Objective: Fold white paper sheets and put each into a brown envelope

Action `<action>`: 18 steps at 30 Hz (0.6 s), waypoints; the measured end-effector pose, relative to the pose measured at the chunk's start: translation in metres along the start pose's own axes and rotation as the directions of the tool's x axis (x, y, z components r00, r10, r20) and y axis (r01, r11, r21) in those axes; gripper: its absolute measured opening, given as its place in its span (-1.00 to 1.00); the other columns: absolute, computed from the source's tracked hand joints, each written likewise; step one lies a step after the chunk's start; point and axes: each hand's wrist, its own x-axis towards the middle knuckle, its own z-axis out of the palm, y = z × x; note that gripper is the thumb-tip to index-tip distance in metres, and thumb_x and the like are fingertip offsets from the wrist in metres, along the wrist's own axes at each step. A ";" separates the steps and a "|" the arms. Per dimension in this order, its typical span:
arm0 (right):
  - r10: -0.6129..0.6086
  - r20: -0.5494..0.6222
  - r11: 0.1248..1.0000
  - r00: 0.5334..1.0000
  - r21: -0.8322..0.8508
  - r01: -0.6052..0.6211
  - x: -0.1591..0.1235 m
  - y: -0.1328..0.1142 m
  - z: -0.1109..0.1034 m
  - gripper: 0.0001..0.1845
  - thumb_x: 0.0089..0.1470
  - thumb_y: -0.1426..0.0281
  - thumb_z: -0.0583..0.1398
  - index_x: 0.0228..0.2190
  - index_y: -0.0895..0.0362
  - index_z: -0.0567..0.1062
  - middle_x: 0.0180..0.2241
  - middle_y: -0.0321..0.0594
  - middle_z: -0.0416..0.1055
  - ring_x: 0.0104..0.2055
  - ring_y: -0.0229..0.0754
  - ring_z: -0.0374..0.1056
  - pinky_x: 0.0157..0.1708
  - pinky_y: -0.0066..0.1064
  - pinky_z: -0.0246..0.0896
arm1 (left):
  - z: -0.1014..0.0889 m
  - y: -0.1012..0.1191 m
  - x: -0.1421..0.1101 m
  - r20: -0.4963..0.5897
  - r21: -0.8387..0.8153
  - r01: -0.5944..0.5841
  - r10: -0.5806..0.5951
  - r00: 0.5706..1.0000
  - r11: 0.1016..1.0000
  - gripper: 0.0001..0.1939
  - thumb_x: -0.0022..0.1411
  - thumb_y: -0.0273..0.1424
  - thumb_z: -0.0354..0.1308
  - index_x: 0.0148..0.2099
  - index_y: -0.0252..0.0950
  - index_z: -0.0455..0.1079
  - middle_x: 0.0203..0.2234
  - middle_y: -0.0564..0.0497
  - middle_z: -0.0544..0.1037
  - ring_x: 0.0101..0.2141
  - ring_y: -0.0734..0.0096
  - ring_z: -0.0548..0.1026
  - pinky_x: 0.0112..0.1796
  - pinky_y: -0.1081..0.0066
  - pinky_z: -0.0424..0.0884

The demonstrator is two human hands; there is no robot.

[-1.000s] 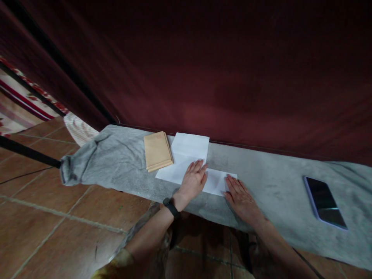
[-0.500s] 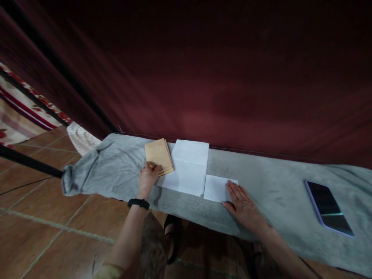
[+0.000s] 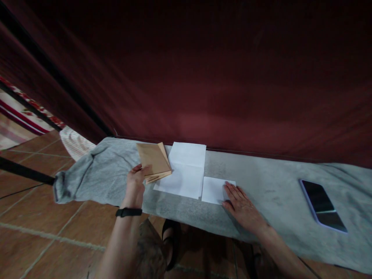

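Observation:
My left hand (image 3: 136,178) pinches the lower left corner of a brown paper envelope (image 3: 154,158), with the thumb on top. That envelope is lifted and turned a little over the other brown envelopes (image 3: 164,152) in the stack. My right hand (image 3: 241,204) lies flat, fingers stretched out, on the right end of a small folded white paper (image 3: 213,190). Between the stack and the folded piece lie larger white sheets (image 3: 186,172), partly under the envelopes, with a crease across them.
A grey cloth (image 3: 261,182) covers the long narrow surface. On its right lies a phone (image 3: 322,205) in a purple case. Behind hangs a dark red curtain (image 3: 203,97). Below is a tiled floor (image 3: 43,224), and a black bar (image 3: 26,170) stands at the left.
My left hand has left the folded white paper, moved left to the envelope stack and raised the top envelope by its corner. My right hand has stayed on the folded paper.

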 end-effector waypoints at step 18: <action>0.547 0.198 0.007 0.813 0.970 -0.241 0.058 -0.051 -0.020 -0.44 -0.04 -0.03 0.34 -0.08 0.03 0.55 -0.08 -0.18 0.58 -0.09 -0.01 0.48 -0.10 -0.17 0.43 | 0.124 -0.071 -0.171 0.627 -0.067 0.162 -0.085 0.774 0.984 -0.56 -0.13 -0.47 0.44 -0.11 -0.27 0.59 -0.11 -0.07 0.67 -0.08 0.18 0.58 0.00 0.29 0.42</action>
